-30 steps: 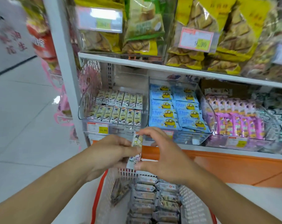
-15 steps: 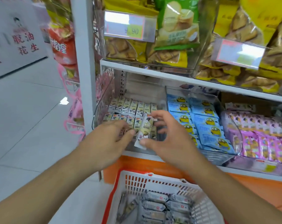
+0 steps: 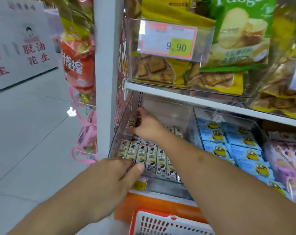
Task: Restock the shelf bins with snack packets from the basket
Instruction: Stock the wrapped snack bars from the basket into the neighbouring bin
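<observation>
A: Where was the right hand (image 3: 146, 123)?

B: It was reached deep into the clear plastic shelf bin (image 3: 174, 183), at the bin's back left corner. Its fingers were curled round a small dark-printed snack packet (image 3: 138, 122), held just above the bin's rear row.

A: And the left hand (image 3: 112, 177)?

B: It was at the bin's front left corner, palm down, fingers fairly straight. The fingertips touched the front row of cream-coloured cartoon-printed snack packets (image 3: 152, 156); nothing was gripped.

A: How did the stock lie?

B: The cream packets stood side by side in two rows inside the bin. A yellow price tag (image 3: 140, 183) sat on the bin's front wall, partly behind the left thumb.

A: What surrounded the bin?

B: To its right lay blue packets with yellow cartoon figures (image 3: 235, 146). Above it, on the next shelf, stood yellow biscuit bags (image 3: 157, 68) behind a tag reading 9.90. Below the bin, the white plastic basket with a red rim (image 3: 162, 221) showed only its top edge; its contents were out of view.
</observation>
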The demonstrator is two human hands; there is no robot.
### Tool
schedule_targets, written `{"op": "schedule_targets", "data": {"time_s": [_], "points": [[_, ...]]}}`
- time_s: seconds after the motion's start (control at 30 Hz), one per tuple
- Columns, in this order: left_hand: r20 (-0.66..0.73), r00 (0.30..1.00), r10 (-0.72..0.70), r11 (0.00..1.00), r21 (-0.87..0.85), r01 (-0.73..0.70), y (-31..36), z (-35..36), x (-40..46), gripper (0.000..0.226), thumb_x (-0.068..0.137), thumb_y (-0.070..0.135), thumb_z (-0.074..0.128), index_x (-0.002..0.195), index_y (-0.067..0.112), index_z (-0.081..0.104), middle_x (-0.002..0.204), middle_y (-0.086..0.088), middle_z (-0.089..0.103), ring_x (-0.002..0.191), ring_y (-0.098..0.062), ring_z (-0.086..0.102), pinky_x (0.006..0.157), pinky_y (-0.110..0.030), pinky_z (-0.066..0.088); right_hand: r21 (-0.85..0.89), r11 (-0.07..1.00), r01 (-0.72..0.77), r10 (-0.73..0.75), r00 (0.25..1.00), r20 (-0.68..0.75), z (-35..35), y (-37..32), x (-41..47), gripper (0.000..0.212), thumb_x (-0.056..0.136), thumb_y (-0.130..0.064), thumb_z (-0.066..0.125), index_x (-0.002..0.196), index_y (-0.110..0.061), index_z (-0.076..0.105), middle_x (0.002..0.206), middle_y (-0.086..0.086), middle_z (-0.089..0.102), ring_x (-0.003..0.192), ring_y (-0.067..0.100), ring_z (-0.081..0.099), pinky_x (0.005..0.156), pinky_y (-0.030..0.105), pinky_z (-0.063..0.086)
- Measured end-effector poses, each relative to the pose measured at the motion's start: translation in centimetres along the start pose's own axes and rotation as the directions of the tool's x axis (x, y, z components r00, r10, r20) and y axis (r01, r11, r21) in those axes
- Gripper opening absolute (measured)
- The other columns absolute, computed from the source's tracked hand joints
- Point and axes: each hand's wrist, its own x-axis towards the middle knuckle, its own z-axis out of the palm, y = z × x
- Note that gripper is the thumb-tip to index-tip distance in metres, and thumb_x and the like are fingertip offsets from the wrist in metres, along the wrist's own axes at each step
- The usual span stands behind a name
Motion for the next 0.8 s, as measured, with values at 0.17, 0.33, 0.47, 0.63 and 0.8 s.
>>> {"op": "schedule_targets", "data": {"time_s": [0.17,0.33,0.47,0.63,0.8], "points": [[-0.027,1.0,0.01,1.0,-0.002,-0.01,0.3,0.1,-0.1,0.058,0.095,0.072,0.025,0.078,0.023,0.052,0.078,0.002,0.057,0.076,-0.009,0.058,0.08,-0.033,0.051,-0.002,1.0,-0.028,0.028,0.999,0.038,0.5,0.4,1.6,0.084,0.083,-0.033,0.086,0.152,-0.029,0.039,0.135,0.004,0.061,0.108,0.026,0.065,0.091,0.044,0.061],[-0.012,1.0,0.027,1.0,-0.001,-0.027,0.2,0.2,-0.3,0.059,0.095,0.071,0.025,0.084,0.024,0.058,0.085,0.006,0.062,0.082,-0.007,0.061,0.085,-0.034,0.052,0.001,1.0,0.007,-0.007,1.0,0.027,0.7,1.2,1.0,0.112,0.071,-0.064,0.081,0.161,-0.033,0.024,0.154,0.005,0.049,0.136,0.03,0.052,0.11,0.046,0.049],[-0.05,0.996,0.079,0.996,-0.026,-0.08,0.3,0.4,-0.8,0.051,0.099,0.065,0.031,0.09,0.027,0.062,0.09,0.012,0.063,0.087,-0.003,0.06,0.087,-0.035,0.052,0.06,0.996,0.06,-0.058,0.998,-0.037,-0.1,0.3,-3.2,0.095,0.083,-0.054,0.076,0.161,-0.027,0.029,0.155,0.003,0.051,0.139,0.023,0.05,0.115,0.036,0.041],[-0.135,0.978,0.161,0.984,-0.053,-0.17,2.3,0.4,-2.8,0.046,0.103,0.055,0.04,0.076,0.021,0.056,0.072,0.003,0.059,0.075,-0.013,0.058,0.077,-0.039,0.05,-0.029,0.939,0.341,-0.32,0.845,-0.427,-2.3,-0.5,-15.5,0.024,0.093,-0.013,0.063,0.117,-0.012,0.063,0.109,0.0,0.064,0.102,0.016,0.058,0.093,0.033,0.049],[0.193,0.981,0.027,0.984,0.17,-0.06,1.5,5.2,-3.1,0.057,0.098,0.066,0.029,0.086,0.02,0.061,0.084,0.0,0.066,0.084,-0.02,0.063,0.079,-0.039,0.052,0.114,0.953,0.282,-0.261,0.951,-0.169,1.8,3.5,-27.4,0.011,0.098,-0.011,0.061,0.101,-0.021,0.06,0.082,-0.008,0.06,0.076,0.015,0.057,0.065,0.032,0.047]]}}
